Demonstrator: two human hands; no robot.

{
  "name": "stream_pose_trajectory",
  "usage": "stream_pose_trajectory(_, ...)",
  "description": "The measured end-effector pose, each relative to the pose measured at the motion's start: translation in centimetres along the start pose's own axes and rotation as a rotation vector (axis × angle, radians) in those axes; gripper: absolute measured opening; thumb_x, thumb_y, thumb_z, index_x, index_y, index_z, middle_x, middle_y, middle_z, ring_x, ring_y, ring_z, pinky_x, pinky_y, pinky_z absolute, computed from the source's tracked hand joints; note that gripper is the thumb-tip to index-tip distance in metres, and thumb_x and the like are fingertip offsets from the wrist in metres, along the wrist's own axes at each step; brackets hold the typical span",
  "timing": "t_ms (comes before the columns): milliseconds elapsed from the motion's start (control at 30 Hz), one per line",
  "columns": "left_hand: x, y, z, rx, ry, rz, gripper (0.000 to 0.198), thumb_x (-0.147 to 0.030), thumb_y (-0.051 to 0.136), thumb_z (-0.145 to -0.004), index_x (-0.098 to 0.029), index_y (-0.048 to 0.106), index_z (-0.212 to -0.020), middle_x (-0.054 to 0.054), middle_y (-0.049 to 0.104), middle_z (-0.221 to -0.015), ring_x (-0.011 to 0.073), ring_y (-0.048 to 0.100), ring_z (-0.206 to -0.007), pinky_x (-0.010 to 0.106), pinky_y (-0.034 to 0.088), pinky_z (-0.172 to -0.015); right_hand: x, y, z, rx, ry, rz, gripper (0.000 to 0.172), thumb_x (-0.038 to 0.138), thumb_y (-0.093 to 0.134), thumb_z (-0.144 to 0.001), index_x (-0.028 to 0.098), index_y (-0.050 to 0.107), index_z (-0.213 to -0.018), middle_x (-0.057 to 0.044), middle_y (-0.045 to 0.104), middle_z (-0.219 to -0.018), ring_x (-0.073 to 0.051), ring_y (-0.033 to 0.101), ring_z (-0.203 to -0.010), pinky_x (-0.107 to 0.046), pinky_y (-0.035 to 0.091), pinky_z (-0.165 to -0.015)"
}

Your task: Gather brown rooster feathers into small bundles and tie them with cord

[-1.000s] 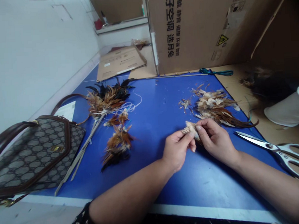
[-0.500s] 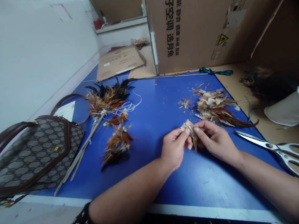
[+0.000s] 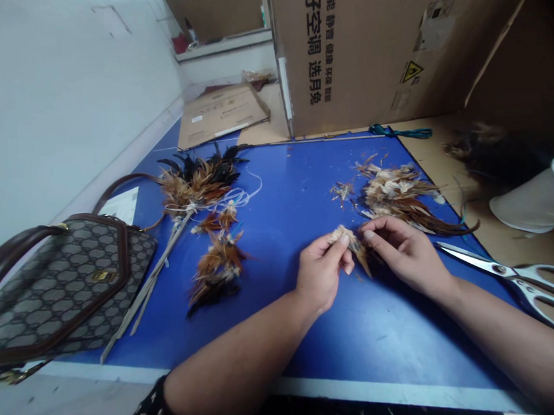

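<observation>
Over the blue table mat, my left hand (image 3: 322,270) pinches a small bunch of brown and cream feathers (image 3: 354,246) between thumb and fingers, the tips pointing down and right. Just right of the bunch, my right hand (image 3: 404,250) has its thumb and forefinger pressed together. Whatever they hold is too small to make out. Behind my right hand lies a larger pile of brown and cream feathers (image 3: 393,191), with a little tuft of feather scraps (image 3: 342,192) beside it. Open-bladed or not I cannot tell, silver scissors (image 3: 510,271) lie by my right forearm.
To the left, feather clusters (image 3: 217,267) and a feather bundle on sticks (image 3: 200,181) with white string lie on the blue mat (image 3: 276,189). A patterned handbag (image 3: 75,282) stands at the left edge. Large cardboard (image 3: 366,52) rises behind; a white cone (image 3: 530,201) lies right.
My right hand has drawn slightly right, away from the feather bunch. The bunch stays in my left hand, its tips now more spread and visible.
</observation>
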State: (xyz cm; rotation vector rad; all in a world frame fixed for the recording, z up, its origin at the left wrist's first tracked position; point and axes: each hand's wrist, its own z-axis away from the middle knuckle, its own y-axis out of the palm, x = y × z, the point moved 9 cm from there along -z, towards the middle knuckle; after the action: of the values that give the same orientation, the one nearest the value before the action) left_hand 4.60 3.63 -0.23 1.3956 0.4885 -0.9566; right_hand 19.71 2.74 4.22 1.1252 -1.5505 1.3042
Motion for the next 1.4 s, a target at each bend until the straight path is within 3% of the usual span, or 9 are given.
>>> stream_pose_trajectory(67,-0.1,-0.3,-0.1,-0.031,0.011,0.003,0.028,-0.036,0.086,-0.082,-0.012,0.074,-0.091,0.001,0.059,-0.072,0.0078,0.050,-0.059,0.023,0.037,-0.051,1.0,-0.5,-0.1,-0.033,-0.082,0.089,0.026,0.048,0.069,-0.096,0.022,0.068,-0.095,-0.005,0.071,-0.094,-0.019,0.063,-0.083,-0.033,0.051,-0.079)
stream_pose_trajectory(200,0.2,-0.4,-0.3,-0.021,0.014,-0.015,0.027,-0.036,0.084,-0.084,-0.012,0.074,-0.092,0.001,0.061,-0.074,0.0079,0.050,-0.060,0.023,0.037,-0.052,2.4,0.4,0.1,0.078,-0.191,0.206,0.021,0.041,0.068,-0.098,0.023,0.068,-0.086,-0.005,0.069,-0.087,-0.020,0.062,-0.082,-0.036,0.050,-0.082)
stream_pose_trajectory(533,0.1,-0.8,-0.4,-0.100,-0.060,0.108,0.035,-0.034,0.092,-0.073,-0.012,0.068,-0.087,0.000,0.059,-0.075,0.0070,0.049,-0.062,0.022,0.035,-0.053,1.0,1.0,0.5,0.096,-0.080,0.051,0.022,0.045,0.069,-0.097,0.023,0.068,-0.095,-0.006,0.070,-0.096,-0.021,0.064,-0.087,-0.035,0.051,-0.083)
stream_pose_trajectory(733,0.1,-1.2,-0.7,-0.102,-0.036,0.081,0.032,-0.033,0.090,-0.075,-0.012,0.068,-0.085,-0.001,0.057,-0.070,0.0074,0.049,-0.061,0.023,0.035,-0.053,3.0,0.5,0.5,0.229,-0.156,0.035,0.029,0.045,0.063,-0.101,0.023,0.070,-0.083,-0.009,0.070,-0.100,-0.025,0.065,-0.096,-0.039,0.051,-0.092)
stream_pose_trajectory(833,0.4,-1.0,-0.7,-0.056,-0.014,0.006,0.029,-0.034,0.086,-0.080,-0.012,0.068,-0.080,0.000,0.057,-0.069,0.0081,0.050,-0.060,0.024,0.036,-0.054,3.6,-0.6,0.2,0.171,-0.202,0.089,0.032,0.043,0.061,-0.102,0.024,0.070,-0.078,-0.009,0.070,-0.100,-0.025,0.065,-0.097,-0.039,0.051,-0.093)
stream_pose_trajectory(933,0.6,-0.6,-0.5,0.007,0.009,-0.069,0.029,-0.036,0.082,-0.086,-0.012,0.069,-0.078,0.000,0.056,-0.069,0.0083,0.050,-0.059,0.025,0.036,-0.054,3.3,-1.0,-0.1,0.102,-0.201,0.143,0.018,0.042,0.069,-0.098,0.026,0.073,-0.093,-0.008,0.071,-0.102,-0.026,0.066,-0.099,-0.040,0.051,-0.094)
stream_pose_trajectory(1133,0.3,0.5,0.0,0.114,0.043,-0.113,0.031,-0.038,0.080,-0.088,-0.011,0.072,-0.076,0.002,0.057,-0.079,0.0076,0.052,-0.060,0.026,0.039,-0.053,2.3,1.4,0.0,0.262,-0.122,0.145,0.036,0.054,0.066,-0.097,0.023,0.077,-0.084,-0.007,0.074,-0.087,-0.021,0.067,-0.082,-0.035,0.054,-0.085)
stream_pose_trajectory(1267,0.3,0.8,0.0,0.137,0.014,-0.119,0.037,-0.042,0.084,-0.084,-0.011,0.069,-0.069,0.002,0.058,-0.079,0.0072,0.052,-0.058,0.026,0.039,-0.051,1.3,1.6,0.1,0.294,-0.017,0.102,0.045,0.061,0.067,-0.094,0.020,0.075,-0.078,-0.006,0.072,-0.079,-0.018,0.064,-0.073,-0.031,0.054,-0.074)
stream_pose_trajectory(1400,0.8,1.2,0.2,0.176,-0.084,-0.087,0.035,-0.043,0.085,-0.082,-0.012,0.069,-0.079,-0.002,0.056,-0.065,0.0073,0.049,-0.052,0.025,0.037,-0.049,0.5,1.2,0.0,0.274,0.031,0.115,0.046,0.062,0.073,-0.089,0.020,0.070,-0.071,-0.003,0.067,-0.067,-0.015,0.058,-0.061,-0.028,0.050,-0.061)
